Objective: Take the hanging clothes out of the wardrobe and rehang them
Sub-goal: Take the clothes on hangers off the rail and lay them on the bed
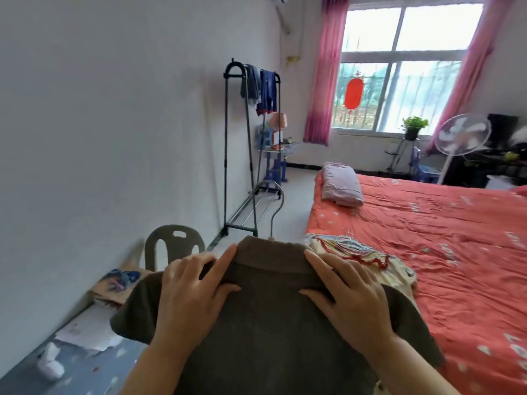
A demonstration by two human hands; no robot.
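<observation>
Bed [442,238], left hand [191,292], right hand [350,295] pinching brown shirt [271,329]

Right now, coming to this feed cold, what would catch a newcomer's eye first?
The dark brown shirt fills the near centre, with the left hand and the right hand gripping its shoulders beside the collar and a metal hanger hook rising behind it. To the right spreads the bed with its red-orange cover. Against the left wall stands a black clothes rack with garments draped on top.
</observation>
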